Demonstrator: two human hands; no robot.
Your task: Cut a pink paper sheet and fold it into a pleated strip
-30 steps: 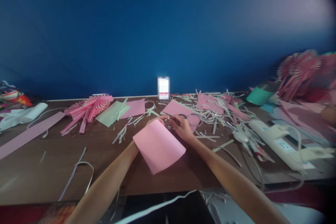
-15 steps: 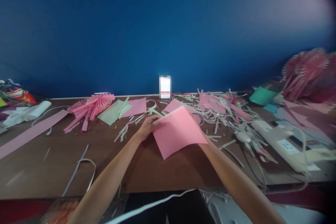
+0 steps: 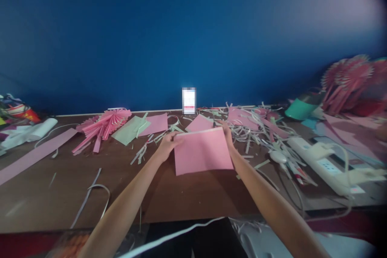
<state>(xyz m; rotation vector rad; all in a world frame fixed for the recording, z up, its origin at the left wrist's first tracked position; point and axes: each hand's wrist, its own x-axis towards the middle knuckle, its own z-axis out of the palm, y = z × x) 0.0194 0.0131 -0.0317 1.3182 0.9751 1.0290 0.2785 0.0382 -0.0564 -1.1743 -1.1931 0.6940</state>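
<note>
A pink sheet of paper (image 3: 202, 153) hangs above the table between my two hands, with a pale strip along its top edge. My left hand (image 3: 167, 144) pinches the upper left corner, its thumb over the front face. My right hand (image 3: 227, 134) is closed at the upper right corner, its fingers partly behind the sheet. A small dark thing beside the right fingers is too blurred to name. Just behind the held sheet lies another pink paper (image 3: 199, 123).
Pleated pink paper fans (image 3: 105, 124) and a pale green sheet (image 3: 130, 130) lie to the left. A tangle of paper strips (image 3: 252, 129) and a white power strip (image 3: 320, 165) are on the right. A blurred lit screen (image 3: 189, 101) stands at the wall.
The pink sheet has turned from slanted to nearly level, its top edge now facing away. My right hand has come into sight at its upper right corner.
</note>
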